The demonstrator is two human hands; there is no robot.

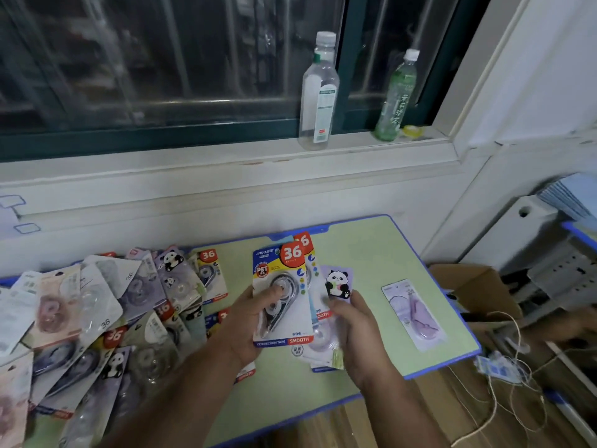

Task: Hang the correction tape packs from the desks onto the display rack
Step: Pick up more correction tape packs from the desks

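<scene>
Left hand (255, 318) pinches 36 pack (284, 315) at lower edge | right hand (353, 328) grips panda pack (337, 281) | likely light, stiff card, slick blister: take by card edge | pile (97, 312), purple pack (413, 313) on desk (361, 253) | rack unseen

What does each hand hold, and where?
Left hand grips the blue-and-yellow carded correction tape pack by its left edge, thumb on the blister. Right hand grips a lilac panda-printed pack, with others, by their lower halves.
</scene>
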